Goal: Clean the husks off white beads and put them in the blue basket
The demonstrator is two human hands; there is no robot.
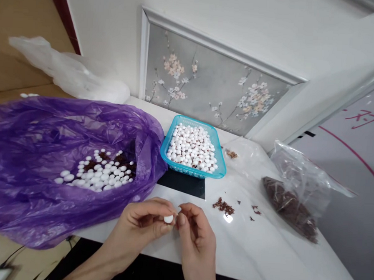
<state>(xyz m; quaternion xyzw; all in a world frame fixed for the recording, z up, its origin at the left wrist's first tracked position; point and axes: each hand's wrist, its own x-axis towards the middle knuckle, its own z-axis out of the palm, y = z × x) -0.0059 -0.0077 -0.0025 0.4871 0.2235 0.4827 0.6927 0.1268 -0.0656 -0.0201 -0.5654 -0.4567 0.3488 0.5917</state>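
Between the thumb and fingers of my left hand [138, 223] is a small white ball [168, 219], perhaps foam. My right hand [197, 243] is closed in a pinch right beside the ball, its fingertips nearly meeting those of the left; whatever it pinches is too small to make out. Both hands are above the white marble-look tabletop [246, 251]. Beyond them stands a blue plastic basket [222, 172] filled with white balls that have brown bits among them. To the left, an open purple plastic bag [19, 164] contains loose white balls and dark brown bits.
Small brown pieces [223, 206] lie scattered right of my hands. A clear bag of brown material [293, 208] rests at the right. Behind the basket is a wall with a framed floral panel [206, 74]. White translucent plastic [74, 73] lies behind the purple bag.
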